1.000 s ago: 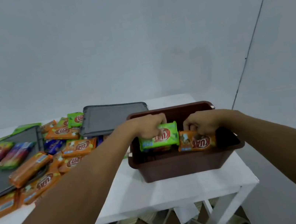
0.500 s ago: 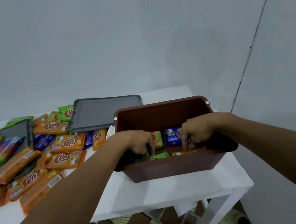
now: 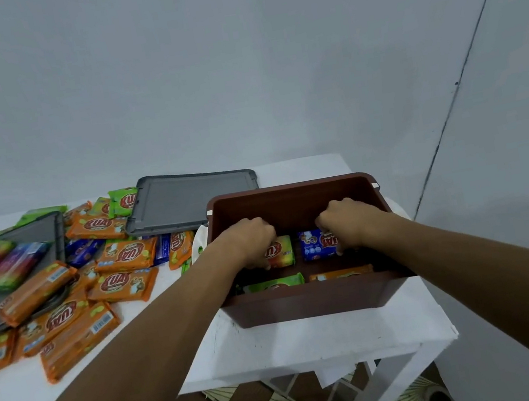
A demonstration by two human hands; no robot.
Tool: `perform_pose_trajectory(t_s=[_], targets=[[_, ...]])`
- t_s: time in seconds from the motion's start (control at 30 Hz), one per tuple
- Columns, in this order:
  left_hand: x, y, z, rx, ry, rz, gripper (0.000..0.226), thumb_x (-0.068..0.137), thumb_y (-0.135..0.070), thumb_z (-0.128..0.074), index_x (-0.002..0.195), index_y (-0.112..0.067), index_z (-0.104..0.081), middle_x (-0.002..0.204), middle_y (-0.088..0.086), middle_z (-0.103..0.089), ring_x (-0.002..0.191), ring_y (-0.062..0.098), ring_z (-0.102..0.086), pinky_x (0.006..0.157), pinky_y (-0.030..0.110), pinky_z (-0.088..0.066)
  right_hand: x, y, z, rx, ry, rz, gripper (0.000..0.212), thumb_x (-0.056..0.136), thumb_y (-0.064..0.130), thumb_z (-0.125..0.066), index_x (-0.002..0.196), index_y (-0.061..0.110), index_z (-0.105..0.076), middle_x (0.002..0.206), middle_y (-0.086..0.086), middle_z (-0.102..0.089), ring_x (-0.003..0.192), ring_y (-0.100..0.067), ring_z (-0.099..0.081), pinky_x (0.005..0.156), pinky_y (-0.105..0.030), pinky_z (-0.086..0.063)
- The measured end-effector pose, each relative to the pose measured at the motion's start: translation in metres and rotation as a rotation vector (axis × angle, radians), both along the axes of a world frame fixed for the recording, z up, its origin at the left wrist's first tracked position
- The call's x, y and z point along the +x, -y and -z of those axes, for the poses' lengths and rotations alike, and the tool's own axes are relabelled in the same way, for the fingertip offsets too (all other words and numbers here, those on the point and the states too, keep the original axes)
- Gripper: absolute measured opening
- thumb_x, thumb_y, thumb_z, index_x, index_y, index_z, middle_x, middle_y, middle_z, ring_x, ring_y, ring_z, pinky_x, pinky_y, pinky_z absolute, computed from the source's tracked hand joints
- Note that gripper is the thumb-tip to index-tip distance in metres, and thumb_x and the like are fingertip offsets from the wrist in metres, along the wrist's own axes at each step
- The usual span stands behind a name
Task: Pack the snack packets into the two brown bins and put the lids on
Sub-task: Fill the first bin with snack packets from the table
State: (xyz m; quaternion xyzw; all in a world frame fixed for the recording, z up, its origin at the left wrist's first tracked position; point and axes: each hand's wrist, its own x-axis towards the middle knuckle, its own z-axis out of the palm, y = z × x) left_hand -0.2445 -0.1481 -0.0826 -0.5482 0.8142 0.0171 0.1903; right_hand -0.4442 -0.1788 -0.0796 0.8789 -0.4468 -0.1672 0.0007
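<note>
The brown bin stood on the right part of the white counter, open at the top, and both hands were inside it. The left hand was turned knuckles up with its fingers curled down over the left end of an orange-and-yellow packet, which it held against the bottom of the bin. The right hand was in the same pose – fingers bent down and closed on the right end of a blue packet. These two packets lay side by side in the back half of the bin, just beside each other. Nearer to the front wall lay a green packet on the left and an orange packet on the right; only their upper edges showed over the rim. Behind the bin on the left, a grey lid lay flat on the counter and its corner was hidden by the bin. A second grey lid lay at the far left with some packets on it. Between the lids and in front of them the loose snack packets were spread in an untidy pile – mostly orange, some green and blue.
</note>
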Motion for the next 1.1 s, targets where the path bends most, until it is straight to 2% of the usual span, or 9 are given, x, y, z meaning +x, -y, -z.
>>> perform_pose_trajectory(t_s=[0.1,0.27,0.5,0.6,0.67,0.77,0.87,0.97,1.1], targets=[[0.002,-0.003,0.002,0.019,-0.049,-0.032,0.074,0.072,-0.058,-0.074,0.128,-0.014,-0.055,0.126,0.004,-0.054,0.110,0.023,-0.055,0.090,0.037,-0.052,0.000,-0.001,0.001,-0.008,0.004,0.017,0.058,0.076,0.032,-0.080,0.126,0.016,-0.054,0.123,-0.009,-0.057,0.109,-0.028,-0.057,0.084,-0.038,-0.053],[0.003,-0.007,0.000,0.084,-0.078,-0.063,0.091,0.064,-0.062,-0.078,0.137,-0.016,-0.047,0.131,0.003,-0.047,0.115,0.023,-0.051,0.093,0.037,-0.051,-0.004,-0.007,-0.003,0.096,0.025,0.074,0.079,0.067,0.066,-0.074,0.127,0.019,-0.053,0.120,-0.004,-0.058,0.103,-0.021,-0.057,0.085,-0.034,-0.053],[0.006,-0.006,0.002,0.111,-0.061,-0.062,0.094,0.066,-0.049,-0.082,0.143,-0.019,-0.038,0.140,0.001,-0.038,0.123,0.025,-0.047,0.100,0.039,-0.047,-0.001,-0.009,-0.007,0.146,-0.012,0.099,0.093,0.064,0.057,-0.081,0.139,0.020,-0.042,0.133,-0.006,-0.050,0.116,-0.024,-0.051,0.091,-0.035,-0.049],[0.005,-0.007,0.003,0.121,-0.098,-0.083,0.088,0.070,-0.052,-0.078,0.142,-0.017,-0.041,0.137,0.001,-0.040,0.121,0.024,-0.048,0.099,0.037,-0.048,-0.003,-0.008,-0.004,0.161,0.029,0.119,0.083,0.068,0.056,-0.078,0.135,0.018,-0.047,0.130,-0.006,-0.053,0.113,-0.023,-0.053,0.091,-0.033,-0.051],[0.004,-0.005,0.002,0.121,-0.123,-0.103,0.072,0.080,-0.052,-0.070,0.137,-0.014,-0.048,0.133,0.003,-0.044,0.117,0.023,-0.050,0.097,0.035,-0.047,-0.003,-0.007,-0.004,0.169,0.060,0.139,0.074,0.073,0.052,-0.077,0.132,0.018,-0.049,0.129,-0.006,-0.054,0.113,-0.022,-0.054,0.091,-0.032,-0.051],[0.003,-0.005,-0.003,0.089,-0.062,-0.073,0.044,0.093,-0.039,-0.057,0.129,-0.013,-0.055,0.130,0.006,-0.051,0.112,0.025,-0.054,0.093,0.037,-0.048,0.000,-0.005,-0.010,0.190,0.039,0.158,0.067,0.080,0.045,-0.074,0.135,0.016,-0.049,0.131,-0.009,-0.053,0.116,-0.024,-0.054,0.091,-0.031,-0.048],[0.008,-0.010,-0.018,0.060,0.003,-0.029,0.032,0.096,-0.032,-0.050,0.124,-0.016,-0.057,0.118,0.005,-0.056,0.104,0.027,-0.058,0.085,0.038,-0.048,0.002,-0.003,-0.021,0.197,0.053,0.149,0.058,0.085,0.038,-0.070,0.136,0.018,-0.051,0.132,-0.009,-0.053,0.115,-0.026,-0.055,0.091,-0.032,-0.049],[0.027,-0.021,-0.032,-0.053,-0.122,0.052,0.028,0.097,-0.036,-0.048,0.114,-0.020,-0.063,0.115,0.003,-0.062,0.101,0.024,-0.059,0.090,0.043,-0.049,0.008,-0.005,-0.031,0.143,0.142,0.129,0.042,0.090,0.027,-0.065,0.131,0.023,-0.054,0.123,-0.003,-0.058,0.107,-0.022,-0.058,0.089,-0.036,-0.052],[0.083,-0.036,-0.037,-0.306,-0.348,0.125,0.038,0.096,-0.039,-0.048,0.122,-0.015,-0.060,0.130,0.004,-0.054,0.117,0.024,-0.051,0.100,0.041,-0.042,0.033,-0.013,-0.045,0.015,0.262,0.069,0.026,0.091,0.017,-0.052,0.110,0.033,-0.062,0.102,0.005,-0.066,0.087,-0.015,-0.060,0.079,-0.037,-0.053]])
